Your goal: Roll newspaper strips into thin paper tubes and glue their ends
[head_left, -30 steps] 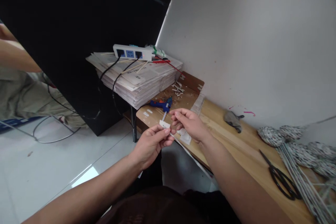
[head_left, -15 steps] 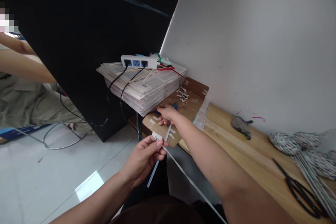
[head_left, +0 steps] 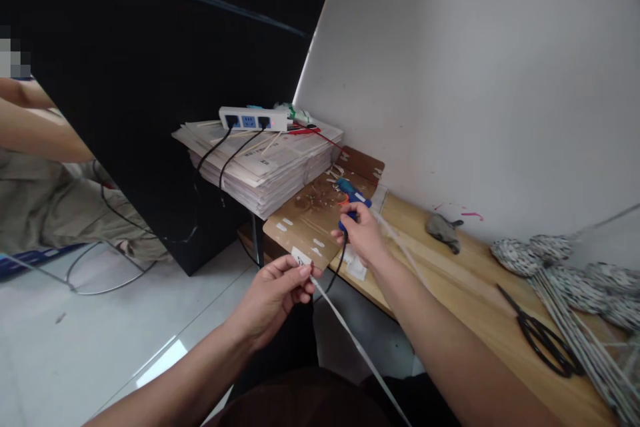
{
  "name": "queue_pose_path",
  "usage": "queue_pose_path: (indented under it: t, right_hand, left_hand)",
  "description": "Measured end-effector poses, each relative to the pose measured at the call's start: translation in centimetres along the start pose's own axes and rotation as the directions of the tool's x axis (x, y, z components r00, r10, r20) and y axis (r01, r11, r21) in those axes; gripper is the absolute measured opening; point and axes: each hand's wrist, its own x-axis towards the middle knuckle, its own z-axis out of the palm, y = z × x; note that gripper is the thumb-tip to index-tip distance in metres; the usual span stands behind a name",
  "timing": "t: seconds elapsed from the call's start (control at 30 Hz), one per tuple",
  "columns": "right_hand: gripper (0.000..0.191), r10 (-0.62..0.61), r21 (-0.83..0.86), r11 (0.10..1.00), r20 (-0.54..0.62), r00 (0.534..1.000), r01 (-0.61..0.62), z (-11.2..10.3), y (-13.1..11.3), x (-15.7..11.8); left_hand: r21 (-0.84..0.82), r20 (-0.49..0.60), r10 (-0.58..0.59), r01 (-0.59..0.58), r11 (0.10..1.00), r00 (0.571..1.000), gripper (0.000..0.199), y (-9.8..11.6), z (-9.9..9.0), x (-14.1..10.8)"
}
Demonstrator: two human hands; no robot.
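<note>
Blue glue gun in right hand; printed paper scrap in left

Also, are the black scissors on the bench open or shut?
Shut: the black scissors lie with their blades together, forming one narrow point.

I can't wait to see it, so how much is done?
The long paper stick looks mostly rolled. The left hand pinches it beside a flat paper bit; the right hand holds the blue glue gun. The gun is away from that bit, so gluing may be left.
</note>
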Motion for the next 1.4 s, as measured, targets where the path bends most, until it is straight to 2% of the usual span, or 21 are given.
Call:
queue_pose_path:
  t: [0.1,0.2,0.3,0.4,0.5,0.63,0.77,0.93,1.03,1.13,1.3,1.4]
  right_hand:
    - [0.030,-0.179,-0.019,0.984,-0.026,0.983,0.179,-2.8,-0.4,-2.2]
    - [0.045,-0.190,0.049,0.980,-0.012,0.982,0.191,-5.1,-1.0,-4.9]
    - [0.048,-0.124,0.219,0.971,0.097,0.987,0.101,-6.8,-1.5,-7.5]
    - [0.031,0.037,0.270,0.958,0.225,0.974,-0.099,-8.2,-1.6,-9.2]
    - [0.028,0.142,0.340,0.909,0.287,0.947,-0.239,-9.0,-1.6,-10.2]
    - [0.035,0.152,0.409,0.863,0.350,0.924,-0.297,-9.3,-1.5,-10.9]
    - [0.026,0.175,0.405,0.852,0.378,0.909,-0.332,-9.4,-1.2,-11.2]
    - [0.024,0.218,0.465,0.777,0.433,0.875,-0.424,-9.3,-0.6,-10.7]
    - [0.021,0.214,0.422,0.806,0.446,0.869,-0.415,-9.0,-0.3,-10.6]
    - [0.027,0.202,0.345,0.864,0.432,0.879,-0.368,-8.7,-0.3,-10.9]
    - [0.032,0.239,0.156,0.939,0.349,0.906,-0.308,-8.3,-0.3,-11.5]
    - [0.033,0.216,0.054,0.968,0.309,0.926,-0.244,-8.2,-0.2,-11.7]
  left_hand:
    - [0.006,-0.040,0.039,-0.039,0.999,0.998,0.014,0.6,0.6,0.4]
    - [0.009,-0.057,0.049,-0.049,0.999,0.997,0.016,1.1,1.3,0.9]
    - [-0.008,-0.045,0.048,-0.048,0.999,0.998,0.017,1.4,1.8,1.4]
    - [-0.022,-0.038,0.052,-0.053,0.998,0.998,0.018,1.2,2.3,1.8]
    - [-0.032,-0.030,0.050,-0.051,0.998,0.998,0.019,0.8,2.7,2.2]
    - [-0.028,-0.035,0.029,-0.030,0.999,0.999,0.020,0.4,3.5,2.5]
    - [-0.027,-0.065,0.010,-0.012,1.000,0.998,0.022,0.4,4.2,2.7]
    - [-0.031,-0.044,0.000,-0.001,1.000,0.999,0.023,0.5,4.5,2.7]
    - [-0.031,-0.043,-0.005,0.004,1.000,0.999,0.024,0.5,4.5,2.7]
    - [-0.023,-0.046,0.014,-0.015,1.000,0.999,0.024,0.5,4.4,2.7]
    - [0.020,-0.036,0.035,-0.034,0.999,0.999,0.022,0.4,4.2,2.8]
    - [0.042,-0.005,0.044,-0.044,0.998,0.999,0.022,0.1,4.0,2.9]
